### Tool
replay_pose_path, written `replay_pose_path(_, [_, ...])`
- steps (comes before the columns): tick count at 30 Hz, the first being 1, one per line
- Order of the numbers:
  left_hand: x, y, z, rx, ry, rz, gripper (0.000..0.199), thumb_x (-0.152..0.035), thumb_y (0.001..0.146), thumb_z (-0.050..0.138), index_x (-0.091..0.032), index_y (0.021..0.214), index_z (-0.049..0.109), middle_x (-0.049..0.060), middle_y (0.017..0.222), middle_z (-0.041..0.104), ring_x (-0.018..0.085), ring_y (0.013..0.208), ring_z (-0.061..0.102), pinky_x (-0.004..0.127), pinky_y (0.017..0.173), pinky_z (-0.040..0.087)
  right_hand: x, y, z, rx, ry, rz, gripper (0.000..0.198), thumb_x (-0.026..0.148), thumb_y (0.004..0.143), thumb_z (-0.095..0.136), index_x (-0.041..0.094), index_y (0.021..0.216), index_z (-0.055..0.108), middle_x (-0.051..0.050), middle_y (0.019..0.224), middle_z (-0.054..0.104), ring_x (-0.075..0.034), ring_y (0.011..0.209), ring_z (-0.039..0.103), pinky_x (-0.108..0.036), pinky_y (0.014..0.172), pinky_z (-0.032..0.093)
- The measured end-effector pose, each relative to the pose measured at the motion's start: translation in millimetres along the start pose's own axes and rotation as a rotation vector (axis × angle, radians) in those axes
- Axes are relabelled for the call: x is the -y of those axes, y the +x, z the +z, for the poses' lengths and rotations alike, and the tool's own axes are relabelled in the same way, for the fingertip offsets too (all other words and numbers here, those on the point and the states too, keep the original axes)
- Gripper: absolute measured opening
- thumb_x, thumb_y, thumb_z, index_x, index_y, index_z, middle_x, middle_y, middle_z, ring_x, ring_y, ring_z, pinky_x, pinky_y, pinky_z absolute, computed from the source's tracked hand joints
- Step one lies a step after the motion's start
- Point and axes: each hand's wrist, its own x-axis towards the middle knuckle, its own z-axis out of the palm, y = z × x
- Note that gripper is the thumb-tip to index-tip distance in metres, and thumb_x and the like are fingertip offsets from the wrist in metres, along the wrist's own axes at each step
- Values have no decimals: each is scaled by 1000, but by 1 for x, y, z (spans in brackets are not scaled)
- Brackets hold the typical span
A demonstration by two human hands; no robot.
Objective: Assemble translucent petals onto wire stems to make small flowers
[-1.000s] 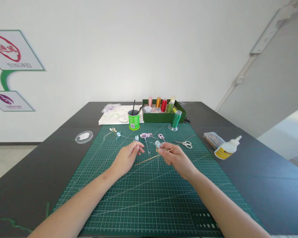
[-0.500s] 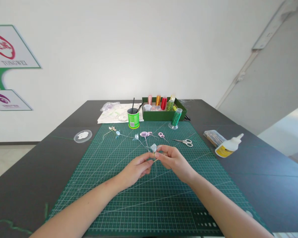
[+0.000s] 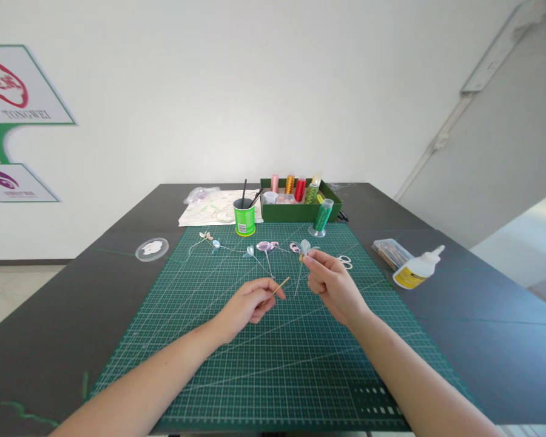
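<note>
Between the thumb and fingers of my left hand (image 3: 255, 300) is a thin wooden stick (image 3: 281, 285), its tip pointing up and right. My right hand (image 3: 334, 279) pinches a pale blue wired flower (image 3: 305, 246) just under its petals, and its thin stem hangs down toward the mat. The two hands are apart, both above the green cutting mat (image 3: 255, 376). Behind them lie a light blue wired petal piece (image 3: 250, 250), a purple one (image 3: 264, 246) and another blue one (image 3: 216, 244). White-handled scissors (image 3: 346, 261) are partly hidden behind my right hand.
A green can (image 3: 244, 220) holding dark sticks stands at the back, beside a dark green box (image 3: 295, 212) of thread spools. A green spool (image 3: 323, 215) stands in front of it. At right are a glue bottle (image 3: 416, 270) and a flat case (image 3: 391, 252); at left, a round dish (image 3: 151, 249).
My hands have moved apart. The right hand has carried the pale blue flower up and to the right, while the left keeps the stick, slightly lower and to the left.
</note>
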Motion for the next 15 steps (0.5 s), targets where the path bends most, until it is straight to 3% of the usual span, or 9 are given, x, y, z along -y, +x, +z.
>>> replay_pose_path(3, [-4,-2,0,-31,-44,25,28,-39,95,48,-17,104,63,-9,58,29,7,46,16,20,40,13,-1,0,1,7,-17,5,36,43,72,80,18,77,55,11,54,29,-3,43,14,-23,41,9])
replay_pose_path(7, [-7,-4,2,-27,-61,74,37,-47,94,53,-19,117,61,-9,60,31,6,46,18,19,40,14,-5,-2,2,51,-56,29,35,45,74,78,19,78,54,13,49,23,-4,43,13,-24,42,10])
replay_pose_path(11, [-7,-3,4,-24,-128,103,31,-43,90,61,-17,108,64,-4,72,48,3,46,28,17,39,21,-8,-3,2,80,-82,43,34,46,77,75,19,80,54,13,48,22,-5,43,12,-23,42,10])
replay_pose_path(15, [-6,-1,4,-63,-155,128,31,-42,87,64,-15,102,62,2,83,62,6,51,50,18,44,39,-13,-3,2,114,-105,55,32,45,80,73,19,81,54,13,47,23,-5,43,12,-23,41,10])
